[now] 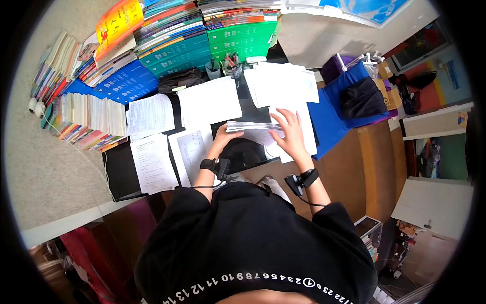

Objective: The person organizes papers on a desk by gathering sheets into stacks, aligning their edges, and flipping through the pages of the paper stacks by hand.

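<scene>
A stack of paper sheets [254,126] is held upright over the front of the black desk, its long edge facing up. My left hand [223,138] grips the left end, with the thumb on the near side. At the other end is my right hand [291,136], its thumb against the near face and its spread fingers at the far side. Loose white sheets [305,127] lie under and behind my right hand. Left of my left hand, a printed sheet [191,150] rests on the desk.
Several paper piles [211,103] cover the desk [119,169]. Green file boxes [240,40] and blue file boxes [126,83] hold books along the back. A pen holder [212,71] stands near a dark pouch [182,80]. To the right, a blue cloth [331,109] carries a black bag [362,98].
</scene>
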Available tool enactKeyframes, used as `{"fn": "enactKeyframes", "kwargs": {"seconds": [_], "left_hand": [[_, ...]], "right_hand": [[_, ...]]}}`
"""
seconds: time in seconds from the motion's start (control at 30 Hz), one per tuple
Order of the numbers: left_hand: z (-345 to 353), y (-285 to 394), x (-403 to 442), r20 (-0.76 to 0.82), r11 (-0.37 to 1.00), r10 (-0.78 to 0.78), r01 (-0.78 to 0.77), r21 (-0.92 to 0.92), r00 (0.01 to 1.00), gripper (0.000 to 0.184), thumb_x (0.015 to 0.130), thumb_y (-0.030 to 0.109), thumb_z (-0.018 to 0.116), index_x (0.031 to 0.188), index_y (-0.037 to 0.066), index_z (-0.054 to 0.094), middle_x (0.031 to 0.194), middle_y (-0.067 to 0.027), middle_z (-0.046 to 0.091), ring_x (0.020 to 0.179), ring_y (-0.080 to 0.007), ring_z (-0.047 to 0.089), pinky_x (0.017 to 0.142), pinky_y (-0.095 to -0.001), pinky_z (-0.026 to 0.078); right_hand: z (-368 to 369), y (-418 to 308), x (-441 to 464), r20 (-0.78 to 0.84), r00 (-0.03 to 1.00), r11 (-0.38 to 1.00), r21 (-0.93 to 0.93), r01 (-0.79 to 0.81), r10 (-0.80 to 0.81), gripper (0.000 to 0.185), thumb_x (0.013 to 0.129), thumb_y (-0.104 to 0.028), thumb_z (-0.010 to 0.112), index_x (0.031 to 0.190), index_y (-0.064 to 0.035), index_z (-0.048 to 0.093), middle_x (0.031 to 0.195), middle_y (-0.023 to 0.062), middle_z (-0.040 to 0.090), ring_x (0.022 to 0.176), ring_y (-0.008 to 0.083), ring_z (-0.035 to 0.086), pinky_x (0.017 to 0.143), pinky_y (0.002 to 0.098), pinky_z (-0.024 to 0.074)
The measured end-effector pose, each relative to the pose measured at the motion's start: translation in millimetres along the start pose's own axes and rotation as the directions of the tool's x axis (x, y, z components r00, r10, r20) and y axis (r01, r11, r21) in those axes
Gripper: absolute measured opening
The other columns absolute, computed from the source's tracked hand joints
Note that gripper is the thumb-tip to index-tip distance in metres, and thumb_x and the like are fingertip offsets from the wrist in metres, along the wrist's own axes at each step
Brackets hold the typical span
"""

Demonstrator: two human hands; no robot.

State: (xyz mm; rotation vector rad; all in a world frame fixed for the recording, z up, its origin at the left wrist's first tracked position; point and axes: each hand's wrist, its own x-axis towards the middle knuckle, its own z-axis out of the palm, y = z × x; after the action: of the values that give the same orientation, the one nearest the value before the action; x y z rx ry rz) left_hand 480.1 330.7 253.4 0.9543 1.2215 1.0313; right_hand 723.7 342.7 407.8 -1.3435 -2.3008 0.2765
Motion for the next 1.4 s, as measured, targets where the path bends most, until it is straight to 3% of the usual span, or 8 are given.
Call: {"fn": "enactKeyframes", "kwargs": {"seconds": [0.33, 0.5, 0.63, 0.83, 1.03, 1.17, 1.27, 1.4], "left_hand": [[10, 11, 5, -0.015, 0.983, 0.176, -0.177, -0.044, 0.984, 0.061, 0.067, 0.008, 0.080, 0.119, 0.005, 0.050, 0.101, -0.0061, 0.061, 0.094, -0.0150, 0.059, 0.082, -0.0260, 0.048], [-2, -36, 31, 0.181, 0.965, 0.241, -0.256, 0.064, 0.953, 0.055, 0.069, 0.001, 0.075, 0.119, 0.006, 0.051, 0.098, -0.0053, 0.063, 0.093, -0.0151, 0.060, 0.082, -0.0271, 0.047], [13, -13, 24, 0.120, 0.820, 0.422, -0.434, 0.372, 0.899, 0.022, 0.067, -0.004, 0.067, 0.088, 0.003, 0.066, 0.089, -0.0085, 0.067, 0.083, -0.0217, 0.064, 0.075, -0.0302, 0.050], [27, 43, 4, -0.025, 0.765, 0.283, -0.210, 0.609, 0.959, 0.032, 0.068, 0.026, 0.078, 0.080, -0.001, 0.065, 0.074, -0.0181, 0.064, 0.068, -0.0327, 0.063, 0.062, -0.0375, 0.047], [34, 22, -16, 0.004, 0.912, 0.257, -0.244, 0.331, 0.966, 0.035, 0.070, 0.020, 0.077, 0.094, -0.001, 0.063, 0.085, -0.0137, 0.067, 0.080, -0.0237, 0.065, 0.074, -0.0346, 0.049], [6, -31, -25, 0.118, 0.885, 0.191, -0.223, 0.408, 0.975, 0.050, 0.073, 0.015, 0.075, 0.118, 0.005, 0.053, 0.121, -0.0123, 0.053, 0.114, -0.0240, 0.050, 0.096, -0.0353, 0.039], [16, -41, -48, 0.102, 0.989, -0.120, 0.129, -0.079, 0.987, 0.063, 0.078, 0.012, 0.070, 0.132, 0.009, 0.039, 0.133, -0.0096, 0.043, 0.122, -0.0253, 0.042, 0.102, -0.0365, 0.033], [34, -60, -51, 0.301, 0.712, -0.184, 0.338, -0.615, 0.936, 0.055, 0.088, 0.009, 0.055, 0.136, 0.005, 0.031, 0.136, -0.0107, 0.040, 0.128, -0.0249, 0.037, 0.108, -0.0385, 0.028]], "right_hand": [[46, -14, 13, 0.205, 0.978, 0.965, -0.263, 0.012, 0.043, 0.082, 0.065, -0.023, 0.076, 0.137, -0.0137, 0.037, 0.132, 0.0118, 0.044, 0.125, 0.0320, 0.039, 0.106, 0.0572, 0.0215], [46, 10, 5, 0.288, 0.954, 0.983, -0.182, -0.034, 0.086, 0.070, 0.068, -0.016, 0.072, 0.131, -0.0114, 0.042, 0.108, 0.0098, 0.058, 0.104, 0.0278, 0.054, 0.088, 0.0473, 0.0403], [59, 43, -14, 0.240, 0.970, 0.987, -0.159, 0.016, 0.023, 0.042, 0.068, -0.008, 0.062, 0.110, -0.0091, 0.056, 0.082, 0.0096, 0.061, 0.081, 0.0277, 0.060, 0.067, 0.0406, 0.0490], [18, 19, 6, 0.251, 0.961, 0.992, 0.015, -0.125, 0.117, 0.020, 0.069, -0.019, 0.065, 0.086, -0.0099, 0.067, 0.077, 0.0118, 0.063, 0.077, 0.0314, 0.061, 0.067, 0.0418, 0.0489], [-1, 13, -32, 0.331, 0.928, 0.973, 0.088, -0.213, 0.173, 0.026, 0.073, -0.029, 0.066, 0.089, -0.0084, 0.070, 0.073, 0.0156, 0.064, 0.069, 0.0347, 0.062, 0.063, 0.0434, 0.0475], [-30, 9, -75, 0.343, 0.893, 0.933, 0.103, -0.346, 0.293, 0.028, 0.074, -0.029, 0.067, 0.090, -0.0062, 0.069, 0.075, 0.0165, 0.064, 0.072, 0.0356, 0.061, 0.065, 0.0427, 0.0472], [-57, 3, -100, 0.258, 0.888, 0.869, 0.227, -0.440, 0.382, 0.026, 0.074, -0.028, 0.069, 0.088, -0.0063, 0.069, 0.074, 0.0179, 0.063, 0.071, 0.0354, 0.061, 0.064, 0.0420, 0.0461], [-74, 1, -121, 0.226, 0.826, 0.743, 0.361, -0.563, 0.516, 0.029, 0.075, -0.031, 0.070, 0.089, -0.0050, 0.070, 0.073, 0.0183, 0.063, 0.068, 0.0318, 0.062, 0.063, 0.0382, 0.0459]]}}
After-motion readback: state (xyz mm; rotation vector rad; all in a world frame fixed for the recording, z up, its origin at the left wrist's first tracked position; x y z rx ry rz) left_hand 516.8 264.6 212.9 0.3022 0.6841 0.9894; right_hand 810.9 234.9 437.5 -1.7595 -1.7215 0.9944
